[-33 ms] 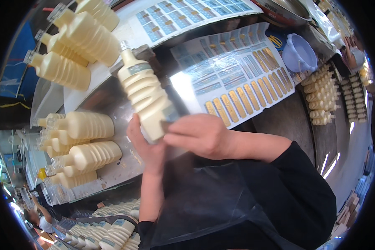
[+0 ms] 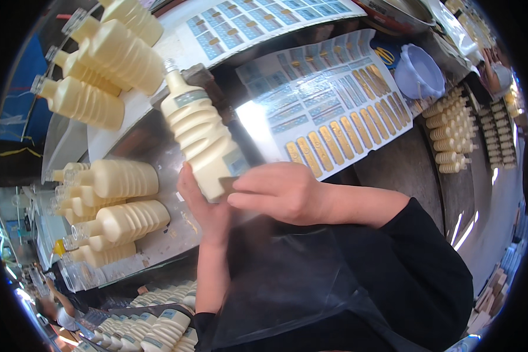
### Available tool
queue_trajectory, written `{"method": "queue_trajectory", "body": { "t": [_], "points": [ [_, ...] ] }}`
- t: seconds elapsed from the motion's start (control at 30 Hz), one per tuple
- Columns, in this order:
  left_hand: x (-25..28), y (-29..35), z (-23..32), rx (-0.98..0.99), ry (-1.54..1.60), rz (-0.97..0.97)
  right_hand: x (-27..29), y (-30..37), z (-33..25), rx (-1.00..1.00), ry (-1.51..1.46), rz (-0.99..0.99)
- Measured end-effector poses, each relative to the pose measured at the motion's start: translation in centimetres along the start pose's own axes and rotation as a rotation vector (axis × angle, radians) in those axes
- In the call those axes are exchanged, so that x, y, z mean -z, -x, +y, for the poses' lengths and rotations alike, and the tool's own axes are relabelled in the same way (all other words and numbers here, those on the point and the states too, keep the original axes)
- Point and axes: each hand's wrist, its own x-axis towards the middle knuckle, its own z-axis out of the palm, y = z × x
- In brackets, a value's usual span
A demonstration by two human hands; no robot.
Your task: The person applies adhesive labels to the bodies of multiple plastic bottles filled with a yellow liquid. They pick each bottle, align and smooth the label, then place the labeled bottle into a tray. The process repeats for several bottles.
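A cream, ribbed plastic bottle [image 2: 199,132] with a clear threaded neck slants across the middle, its neck pointing away from me. My left hand [image 2: 205,202] grips its base end from the left and below. A grey-green label band [image 2: 192,97] runs over its shoulder, and a bluish label [image 2: 235,163] lies on the side near the base. In my right hand [image 2: 276,190] a small, flat, dark piece [image 2: 226,183] is pinched against the bottle just below that label; its exact kind cannot be made out.
A sheet of gold and blue labels [image 2: 328,108] lies right of the bottle; another label sheet [image 2: 258,26] is beyond. Cream bottles [image 2: 126,176] are stacked at left, more [image 2: 117,50] at far left. A lavender bucket [image 2: 419,73] stands far right. Labelled bottles [image 2: 164,328] fill the lower left.
The bottle's label near the base shows more plainly now, and my right hand sits slightly lower against it. The bottle has shifted a little to the left in view.
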Motion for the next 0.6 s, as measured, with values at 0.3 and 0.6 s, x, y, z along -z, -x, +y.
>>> {"method": "queue_trajectory", "body": {
  "t": [0.3, 0.6],
  "points": [
    [0.7, -1.2, 2.3, -0.035, 0.027, 0.062, 7.5, 5.0, 4.5, -0.914, -0.035, -0.145],
    [0.3, -3.0, 4.6, -0.485, -0.444, -0.019, 6.0, 12.7, 1.7, -0.396, 0.466, -0.445]
  ]
}}
